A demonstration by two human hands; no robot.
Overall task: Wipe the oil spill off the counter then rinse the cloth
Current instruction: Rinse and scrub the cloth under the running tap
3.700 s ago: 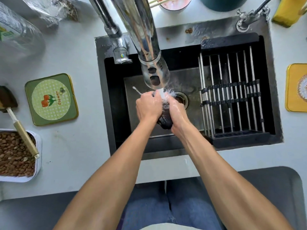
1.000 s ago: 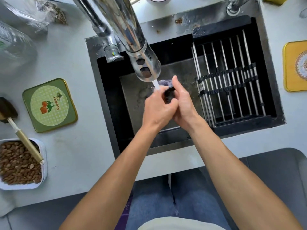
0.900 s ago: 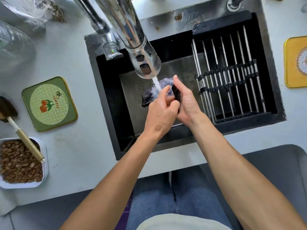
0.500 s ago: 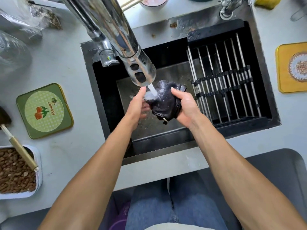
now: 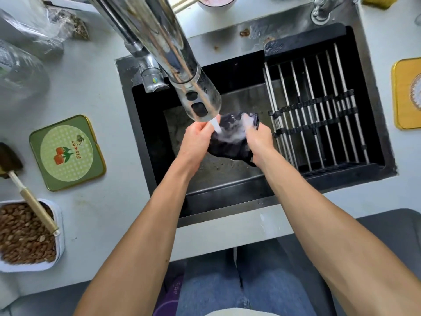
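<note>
A dark wet cloth (image 5: 230,147) is stretched between both hands over the black sink (image 5: 145,142). My left hand (image 5: 196,142) grips its left edge and my right hand (image 5: 258,139) grips its right edge. Water runs from the chrome tap (image 5: 198,96) straight onto the cloth's middle and splashes white. The pale counter (image 5: 102,92) lies to the left of the sink.
A metal drying rack (image 5: 319,119) fills the sink's right half. A green coaster (image 5: 67,152) and a white tray of brown pellets (image 5: 57,247) with a brush lie on the left counter. A yellow coaster (image 5: 407,94) sits at the right edge.
The hands went from rubbing the bunched cloth together to pulling apart. The cloth is now spread between them under the stream, with my left hand gripping it.
</note>
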